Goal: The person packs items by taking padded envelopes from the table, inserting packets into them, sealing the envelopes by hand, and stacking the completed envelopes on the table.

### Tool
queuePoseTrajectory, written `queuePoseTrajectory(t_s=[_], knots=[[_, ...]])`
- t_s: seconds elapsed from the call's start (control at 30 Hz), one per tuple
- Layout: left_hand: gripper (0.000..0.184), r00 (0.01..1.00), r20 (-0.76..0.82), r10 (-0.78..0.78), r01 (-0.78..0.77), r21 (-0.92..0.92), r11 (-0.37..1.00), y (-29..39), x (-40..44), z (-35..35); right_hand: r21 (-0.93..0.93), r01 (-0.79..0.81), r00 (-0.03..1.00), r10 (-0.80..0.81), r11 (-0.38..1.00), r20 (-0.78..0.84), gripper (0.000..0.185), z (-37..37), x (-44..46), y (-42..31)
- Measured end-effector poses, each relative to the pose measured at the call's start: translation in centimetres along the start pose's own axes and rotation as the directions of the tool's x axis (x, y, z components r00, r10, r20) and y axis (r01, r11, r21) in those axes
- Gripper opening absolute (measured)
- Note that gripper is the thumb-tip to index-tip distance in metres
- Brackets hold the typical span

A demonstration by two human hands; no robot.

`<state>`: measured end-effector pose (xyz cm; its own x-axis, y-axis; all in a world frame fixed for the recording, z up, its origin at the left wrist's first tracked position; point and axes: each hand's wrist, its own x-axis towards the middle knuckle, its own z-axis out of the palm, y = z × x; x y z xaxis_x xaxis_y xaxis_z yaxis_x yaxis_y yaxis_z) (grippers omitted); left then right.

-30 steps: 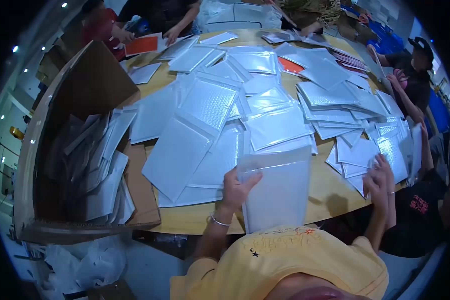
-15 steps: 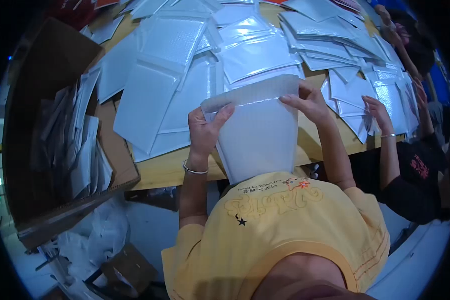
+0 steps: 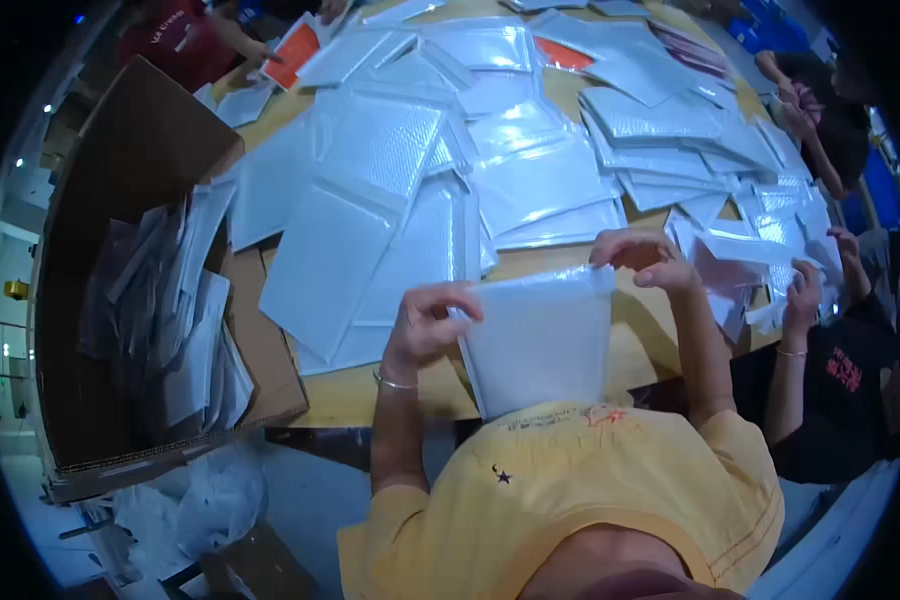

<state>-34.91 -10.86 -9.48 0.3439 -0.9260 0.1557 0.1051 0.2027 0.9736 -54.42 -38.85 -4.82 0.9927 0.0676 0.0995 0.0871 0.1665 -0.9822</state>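
Note:
A white padded mailer (image 3: pixel 538 350) stands tilted at the table's near edge, its lower end against the yellow shirt. My left hand (image 3: pixel 428 325) pinches its upper left corner, with the fingers curled over the edge. My right hand (image 3: pixel 652 262) is at the upper right corner, thumb and fingers bent around the folded top strip. A shiny strip runs along the mailer's top edge between both hands. Just beyond lie more white mailers (image 3: pixel 345 260), loosely piled on the wooden table (image 3: pixel 660 335).
At the left, an open cardboard box (image 3: pixel 135 330) holds several mailers and clear sleeves. A co-worker's hand (image 3: pixel 802 295) handles white mailers at the right. Another person in red (image 3: pixel 175 45) stands at the far left near an orange packet (image 3: pixel 292 52). Plastic bags (image 3: pixel 205 500) hang below.
The mailer's raised top flap has been folded down, and my hands have shifted to its top corners. The view has tilted up slightly. The co-worker's hand at the right has moved.

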Motion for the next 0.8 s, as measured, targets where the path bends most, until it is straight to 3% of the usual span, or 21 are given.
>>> queuePoseTrajectory(t_s=[0.03,0.07,0.13,0.17,0.2,0.23,0.27,0.3,0.33,0.37,0.4,0.47,0.5,0.53,0.57,0.63,0.67,0.7,0.77,0.8], knots=[[0.025,0.996,-0.025,0.087,-0.086,0.055,0.995,-0.3,0.0,0.5,-0.013,-0.089,0.988,0.086,0.996,-0.129,0.031,1.0,0.6,-0.6],[0.025,0.992,-0.019,0.127,-0.126,0.068,0.990,0.7,0.2,1.3,-0.048,-0.066,0.991,0.060,0.997,-0.120,0.031,1.9,1.2,-1.1],[0.028,0.969,-0.233,-0.080,0.148,0.289,0.946,3.1,-0.1,2.5,-0.399,-0.320,0.946,0.316,0.859,-0.079,0.019,3.3,2.3,-2.0],[0.032,0.958,-0.278,-0.066,0.133,0.230,0.964,3.4,-0.7,2.2,-0.342,-0.343,0.936,0.349,0.875,-0.046,0.016,3.0,3.1,-2.5],[0.036,0.945,-0.321,-0.056,0.116,0.171,0.978,3.8,-1.0,1.4,-0.470,-0.087,0.995,0.103,0.878,0.008,0.016,1.5,4.3,-1.6],[0.036,0.948,-0.316,-0.030,0.092,0.185,0.978,4.2,-0.9,0.6,-0.485,-0.075,0.993,0.022,0.871,-0.115,0.015,-0.8,6.3,-1.8],[0.040,0.863,-0.492,0.114,0.000,0.225,0.974,4.4,-1.0,-0.5,-0.492,-0.067,0.970,-0.059,0.868,-0.236,0.015,-3.5,8.8,-2.9],[0.044,0.727,-0.641,0.247,-0.079,0.280,0.957,4.7,-1.2,-1.9,-0.556,0.070,0.922,-0.266,0.828,-0.281,0.015,-4.8,12.2,-7.1],[0.044,0.709,-0.567,0.419,0.052,0.635,0.771,4.8,-1.7,-4.6,-0.520,0.010,0.877,-0.257,0.854,-0.406,0.019,-8.7,15.3,-10.6],[0.045,0.717,-0.436,0.543,0.190,0.872,0.450,4.6,-2.5,-7.4,-0.633,0.047,0.783,-0.422,0.773,-0.457,0.017,-11.8,18.4,-13.8],[0.045,0.718,-0.437,0.541,0.198,0.874,0.444,4.5,-2.7,-9.0,-0.737,0.036,0.659,-0.570,0.675,-0.490,0.022,-14.7,21.5,-17.0],[0.054,0.669,-0.539,0.512,0.570,0.814,0.112,3.9,-2.7,-11.8,-0.750,0.074,0.677,-0.585,0.658,-0.446,0.029,-16.6,23.5,-18.8],[0.063,0.663,-0.591,0.459,0.644,0.764,0.054,3.3,-2.7,-13.1,-0.755,0.094,0.686,-0.592,0.649,-0.424,0.034,-17.5,24.5,-19.7],[0.072,0.651,-0.644,0.403,0.707,0.708,-0.010,2.9,-2.9,-14.2,-0.709,-0.190,0.640,-0.462,0.679,-0.614,0.035,-13.9,25.1,-20.7],[0.072,0.655,-0.649,0.388,0.708,0.706,-0.015,2.7,-3.0,-15.5,-0.881,-0.157,0.737,-0.540,0.447,-0.405,0.037,-14.5,24.8,-18.4],[0.081,0.685,-0.711,0.160,0.672,0.701,0.238,1.9,-3.2,-17.6,-0.999,0.018,0.770,-0.637,0.045,-0.014,0.038,-15.1,23.6,-11.5],[0.080,0.706,-0.693,0.148,0.649,0.716,0.257,1.8,-3.0,-18.2,-0.945,-0.248,0.925,-0.239,0.215,-0.297,0.040,-8.8,20.3,-11.1],[0.078,0.727,-0.674,0.131,0.627,0.729,0.274,2.2,-2.8,-18.1,-0.948,-0.229,0.945,-0.184,0.221,-0.272,0.044,-9.0,18.6,-6.3],[0.065,0.709,-0.677,0.198,0.598,0.726,0.341,3.4,-2.4,-17.2,-0.976,0.048,0.972,-0.236,0.212,-0.003,0.055,-9.4,14.7,1.5],[0.060,0.694,-0.677,0.245,0.581,0.727,0.366,3.3,-2.4,-17.7,-0.988,-0.049,0.996,-0.064,0.148,-0.059,0.061,-7.6,12.9,2.4]])
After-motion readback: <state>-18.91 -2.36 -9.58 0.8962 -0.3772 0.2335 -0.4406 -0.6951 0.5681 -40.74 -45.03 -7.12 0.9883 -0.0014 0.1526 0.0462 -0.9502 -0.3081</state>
